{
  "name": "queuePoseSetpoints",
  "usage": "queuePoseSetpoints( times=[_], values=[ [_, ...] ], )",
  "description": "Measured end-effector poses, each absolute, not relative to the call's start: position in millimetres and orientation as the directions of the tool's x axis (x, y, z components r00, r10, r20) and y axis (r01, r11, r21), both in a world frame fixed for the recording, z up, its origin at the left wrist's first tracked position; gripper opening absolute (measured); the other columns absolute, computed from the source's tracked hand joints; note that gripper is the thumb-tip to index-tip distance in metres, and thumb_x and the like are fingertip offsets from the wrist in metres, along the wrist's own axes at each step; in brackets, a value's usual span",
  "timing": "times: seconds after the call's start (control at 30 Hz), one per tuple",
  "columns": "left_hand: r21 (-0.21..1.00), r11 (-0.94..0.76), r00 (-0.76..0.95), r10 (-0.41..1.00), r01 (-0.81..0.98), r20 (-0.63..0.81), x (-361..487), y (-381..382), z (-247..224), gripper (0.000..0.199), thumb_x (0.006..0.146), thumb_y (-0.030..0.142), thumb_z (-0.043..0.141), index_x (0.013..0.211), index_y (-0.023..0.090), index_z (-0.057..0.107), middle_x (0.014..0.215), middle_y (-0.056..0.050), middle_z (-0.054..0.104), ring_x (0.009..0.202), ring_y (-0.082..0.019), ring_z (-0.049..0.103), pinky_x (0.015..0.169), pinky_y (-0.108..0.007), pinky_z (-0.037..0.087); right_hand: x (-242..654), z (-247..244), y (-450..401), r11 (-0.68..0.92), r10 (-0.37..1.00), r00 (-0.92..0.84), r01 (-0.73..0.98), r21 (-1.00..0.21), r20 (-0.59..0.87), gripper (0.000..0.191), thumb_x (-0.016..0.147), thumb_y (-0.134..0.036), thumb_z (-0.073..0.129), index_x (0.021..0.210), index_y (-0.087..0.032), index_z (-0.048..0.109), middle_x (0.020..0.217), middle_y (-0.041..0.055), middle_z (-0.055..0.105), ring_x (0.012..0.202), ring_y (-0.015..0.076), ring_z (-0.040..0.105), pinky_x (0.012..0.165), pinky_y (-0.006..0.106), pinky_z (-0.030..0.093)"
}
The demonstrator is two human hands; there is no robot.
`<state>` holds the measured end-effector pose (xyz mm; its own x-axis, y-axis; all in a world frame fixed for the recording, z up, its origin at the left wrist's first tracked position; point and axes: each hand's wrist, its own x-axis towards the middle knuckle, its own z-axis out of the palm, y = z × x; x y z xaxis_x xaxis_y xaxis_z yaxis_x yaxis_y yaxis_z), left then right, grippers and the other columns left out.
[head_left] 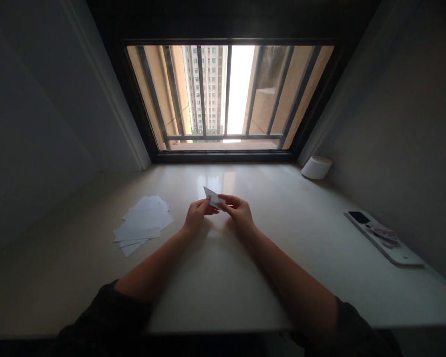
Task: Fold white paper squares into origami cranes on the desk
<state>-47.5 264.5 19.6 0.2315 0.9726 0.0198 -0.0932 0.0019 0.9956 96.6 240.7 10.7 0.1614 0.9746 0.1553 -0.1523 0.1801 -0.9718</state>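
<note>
1. My left hand point(197, 214) and right hand point(241, 212) both pinch the paper point(214, 199), thumbs and fingers nearly closed on it.
2. It's over the worktop point(223, 282), roughly between the side edges, toward the far edge.
3. Probably super light, stiffish where folded, creases easily; I'd grip it by the edges.

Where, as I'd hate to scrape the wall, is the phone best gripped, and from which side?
I'd take the phone by its left long edge, towards its near end, coming from the left. It lies flat, camera up, its right edge close to the wall, leaving little room there. The raised piece sits mid-length, so the near end probably grips cleaner.
</note>
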Motion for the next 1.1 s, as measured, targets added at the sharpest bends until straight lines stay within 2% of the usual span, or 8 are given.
queuePoseSetpoints(
  times=[0.17,0.33,0.43,0.6,0.7,0.77,0.93,1.1],
  values=[
    [0.99,0.025,0.243,0.97,-0.138,0.009,-48.1,265.6,18.5,0.043,0.074,0.051,0.061,0.076,0.009,0.068,0.062,-0.007,0.067,0.063,-0.021,0.065,0.069,-0.036,0.052,98.7,10.1,239.9,0.292,0.95,0.106,0.021,-0.956,0.293,0.043,0.059,-0.037,0.078,0.099,-0.022,0.07,0.086,0.0042,0.068,0.072,0.0163,0.06,0.065,0.03,0.049],
    [0.99,-0.032,0.228,0.971,-0.141,0.064,-48.3,267.9,13.6,0.041,0.074,0.049,0.061,0.078,0.008,0.07,0.065,-0.006,0.066,0.062,-0.018,0.063,0.067,-0.034,0.053,99.9,8.3,238.5,0.448,0.878,0.05,0.264,-0.854,0.475,0.037,0.067,-0.035,0.074,0.102,-0.026,0.068,0.087,0.0033,0.064,0.076,0.0159,0.058,0.065,0.029,0.05],
    [0.993,-0.059,0.193,0.978,-0.103,0.079,-49.2,268.8,11.9,0.042,0.073,0.049,0.062,0.08,0.009,0.07,0.063,-0.005,0.066,0.061,-0.018,0.063,0.066,-0.033,0.053,103.2,9.8,237.2,0.521,0.809,0.021,0.435,-0.734,0.587,0.031,0.071,-0.035,0.072,0.101,-0.028,0.068,0.089,0.0038,0.063,0.079,0.017,0.057,0.07,0.032,0.05],
    [0.994,-0.029,0.136,0.99,-0.102,0.043,-50.0,269.1,11.7,0.041,0.072,0.05,0.063,0.08,0.01,0.069,0.063,-0.006,0.067,0.06,-0.019,0.064,0.068,-0.035,0.053,107.5,14.2,233.5,0.583,0.683,-0.119,0.683,-0.44,0.72,0.015,0.079,-0.03,0.064,0.092,-0.029,0.071,0.1,0.005,0.063,0.088,0.0205,0.053,0.075,0.036,0.049],
    [0.992,0.01,0.147,0.989,-0.122,0.009,-49.2,268.2,14.2,0.042,0.073,0.05,0.062,0.078,0.009,0.068,0.067,-0.009,0.068,0.062,-0.02,0.065,0.07,-0.036,0.052,106.5,16.6,231.4,0.558,0.668,-0.133,0.741,-0.375,0.732,0.014,0.082,-0.025,0.06,0.088,-0.029,0.072,0.095,0.0051,0.063,0.087,0.0212,0.051,0.073,0.036,0.048],
    [0.994,0.005,0.173,0.985,-0.109,0.014,-48.7,267.4,16.7,0.044,0.075,0.052,0.058,0.082,0.009,0.068,0.073,-0.01,0.068,0.067,-0.021,0.065,0.069,-0.035,0.051,105.0,18.0,230.7,0.531,0.68,-0.099,0.75,-0.395,0.727,0.013,0.081,-0.025,0.061,0.085,-0.028,0.072,0.086,0.005,0.063,0.081,0.0204,0.051,0.068,0.034,0.048],
    [0.988,-0.072,0.265,0.958,-0.138,0.107,-47.5,264.8,21.9,0.054,0.079,0.051,0.055,0.122,0.018,0.055,0.101,-0.009,0.066,0.092,-0.022,0.063,0.076,-0.034,0.049,101.4,20.7,230.6,0.497,0.728,0.041,0.655,-0.568,0.684,0.007,0.076,-0.025,0.065,0.079,-0.025,0.072,0.075,0.0031,0.063,0.074,0.0183,0.053,0.068,0.033,0.047],
    [0.976,-0.062,0.33,0.935,-0.21,0.131,-48.4,264.9,22.0,0.066,0.077,0.049,0.06,0.132,0.017,0.043,0.098,-0.01,0.067,0.09,-0.023,0.064,0.084,-0.039,0.047,99.5,19.2,232.0,0.485,0.798,0.101,0.475,-0.734,0.594,0.007,0.076,-0.028,0.066,0.079,-0.024,0.071,0.073,0.0025,0.064,0.073,0.0171,0.056,0.062,0.03,0.047]
  ],
)
